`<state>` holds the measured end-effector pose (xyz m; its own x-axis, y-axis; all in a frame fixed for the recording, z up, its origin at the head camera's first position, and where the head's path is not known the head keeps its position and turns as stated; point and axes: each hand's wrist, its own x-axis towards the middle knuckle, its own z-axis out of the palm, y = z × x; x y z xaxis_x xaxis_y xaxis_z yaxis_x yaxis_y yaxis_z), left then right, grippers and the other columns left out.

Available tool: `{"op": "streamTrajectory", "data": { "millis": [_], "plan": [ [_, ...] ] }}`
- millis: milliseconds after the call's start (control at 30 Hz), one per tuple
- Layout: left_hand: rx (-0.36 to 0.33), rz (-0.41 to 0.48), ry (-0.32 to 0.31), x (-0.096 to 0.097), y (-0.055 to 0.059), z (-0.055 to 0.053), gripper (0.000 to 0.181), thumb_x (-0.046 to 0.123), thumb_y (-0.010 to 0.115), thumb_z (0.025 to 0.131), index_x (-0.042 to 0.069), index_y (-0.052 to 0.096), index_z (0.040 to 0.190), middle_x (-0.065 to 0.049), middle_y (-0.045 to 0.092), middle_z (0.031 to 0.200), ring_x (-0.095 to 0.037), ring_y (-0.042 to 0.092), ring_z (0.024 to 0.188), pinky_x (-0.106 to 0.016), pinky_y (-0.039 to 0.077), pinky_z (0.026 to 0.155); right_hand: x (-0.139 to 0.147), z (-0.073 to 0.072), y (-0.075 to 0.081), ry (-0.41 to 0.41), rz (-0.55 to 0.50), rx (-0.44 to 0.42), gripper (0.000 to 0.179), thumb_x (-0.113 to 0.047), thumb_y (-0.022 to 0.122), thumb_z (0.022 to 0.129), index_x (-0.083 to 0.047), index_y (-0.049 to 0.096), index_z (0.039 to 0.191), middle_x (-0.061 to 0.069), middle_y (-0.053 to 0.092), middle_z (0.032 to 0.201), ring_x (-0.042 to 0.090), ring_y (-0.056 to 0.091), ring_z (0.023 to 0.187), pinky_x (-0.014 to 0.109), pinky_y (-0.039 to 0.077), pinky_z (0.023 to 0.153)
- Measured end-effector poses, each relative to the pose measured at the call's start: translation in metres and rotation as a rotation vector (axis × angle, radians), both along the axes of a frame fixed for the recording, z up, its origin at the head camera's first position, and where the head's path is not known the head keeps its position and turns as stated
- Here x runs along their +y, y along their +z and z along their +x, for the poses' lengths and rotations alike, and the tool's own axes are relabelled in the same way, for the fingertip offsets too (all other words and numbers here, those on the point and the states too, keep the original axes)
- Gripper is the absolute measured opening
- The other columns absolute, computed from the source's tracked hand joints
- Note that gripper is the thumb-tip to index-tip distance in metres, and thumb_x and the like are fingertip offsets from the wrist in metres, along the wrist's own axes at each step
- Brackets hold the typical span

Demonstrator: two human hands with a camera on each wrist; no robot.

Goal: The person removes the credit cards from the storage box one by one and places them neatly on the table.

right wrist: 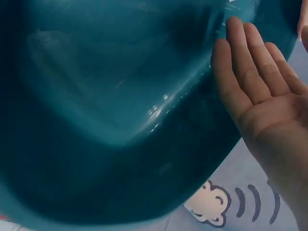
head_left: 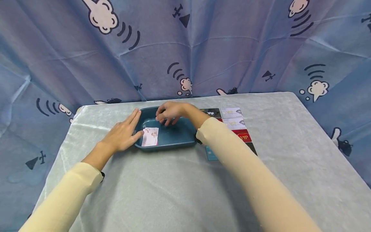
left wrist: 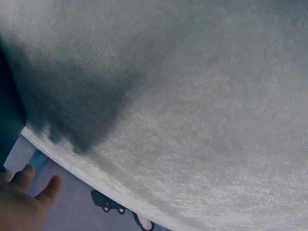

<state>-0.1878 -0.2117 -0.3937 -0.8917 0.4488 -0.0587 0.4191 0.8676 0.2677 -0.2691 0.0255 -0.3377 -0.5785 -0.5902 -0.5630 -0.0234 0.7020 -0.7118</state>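
Observation:
A dark teal plastic bin (head_left: 176, 138) lies lengthwise near the back of the table. In its left end rest some white-and-pink cards (head_left: 150, 137), slightly overlapping. My left hand (head_left: 123, 132) touches the bin's left end, fingers extended along the rim and thumb reaching over the edge by the cards. Over the back of the bin's interior hangs my right hand (head_left: 171, 111). The right wrist view shows that hand's fingers (right wrist: 255, 67) relaxed and nearly straight, holding nothing. Only part of the left hand appears in the left wrist view.
Right of the bin, cards lie in rows: a black Vip card (head_left: 213, 112), white VIP cards (head_left: 234, 123), a red VIP card (head_left: 243, 135) and a teal card (head_left: 211, 154), partly hidden by my right arm. A patterned blue curtain (head_left: 203, 48) hangs behind the pale cloth-covered table (head_left: 162, 190).

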Motion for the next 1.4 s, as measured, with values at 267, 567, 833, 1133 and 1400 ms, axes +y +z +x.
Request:
{"op": "streamTrajectory", "data": {
  "millis": [267,567,833,1133,1400],
  "plan": [
    [-0.002,-0.014,-0.011,0.000,0.000,0.000,0.077,0.038,0.046,0.103,0.003,0.007,0.160,-0.015,0.004,0.167,-0.038,0.028,0.146,-0.063,0.032,0.107,-0.018,0.000,-0.005,0.069,0.077,0.027,0.045,-0.021,0.059,0.100,-0.008,0.050,0.143,0.008,0.058,0.135,0.027,0.058,0.122,0.047,0.048,0.099],
    [0.000,-0.027,-0.016,0.000,0.000,-0.001,0.077,0.038,0.046,0.103,0.004,0.006,0.160,-0.015,0.005,0.167,-0.038,0.031,0.145,-0.065,0.033,0.106,-0.034,0.005,-0.008,0.166,0.148,0.062,0.046,-0.019,0.057,0.101,-0.011,0.049,0.145,0.009,0.049,0.143,0.026,0.054,0.123,0.048,0.047,0.100],
    [-0.007,-0.028,-0.011,0.000,0.000,-0.001,0.077,0.039,0.045,0.103,0.005,0.006,0.160,-0.014,0.004,0.167,-0.037,0.028,0.146,-0.066,0.031,0.106,-0.040,0.006,-0.009,0.193,0.201,0.092,0.045,-0.022,0.058,0.100,-0.015,0.051,0.144,0.007,0.049,0.145,0.021,0.055,0.122,0.045,0.047,0.100],
    [-0.014,-0.024,-0.005,0.001,0.000,0.000,0.077,0.040,0.045,0.103,0.006,0.005,0.160,-0.014,0.004,0.167,-0.037,0.029,0.146,-0.066,0.031,0.106,-0.041,0.007,-0.010,0.201,0.224,0.081,0.046,-0.022,0.059,0.100,-0.015,0.051,0.144,0.007,0.051,0.143,0.021,0.051,0.124,0.046,0.045,0.102],
    [-0.023,-0.021,-0.005,0.001,0.001,0.000,0.078,0.042,0.044,0.104,0.006,0.004,0.160,-0.014,0.004,0.167,-0.038,0.029,0.145,-0.066,0.030,0.107,-0.041,0.006,-0.011,0.205,0.223,0.057,0.047,-0.021,0.061,0.099,-0.014,0.051,0.144,0.008,0.053,0.141,0.023,0.050,0.127,0.048,0.044,0.103]
  ]
}}
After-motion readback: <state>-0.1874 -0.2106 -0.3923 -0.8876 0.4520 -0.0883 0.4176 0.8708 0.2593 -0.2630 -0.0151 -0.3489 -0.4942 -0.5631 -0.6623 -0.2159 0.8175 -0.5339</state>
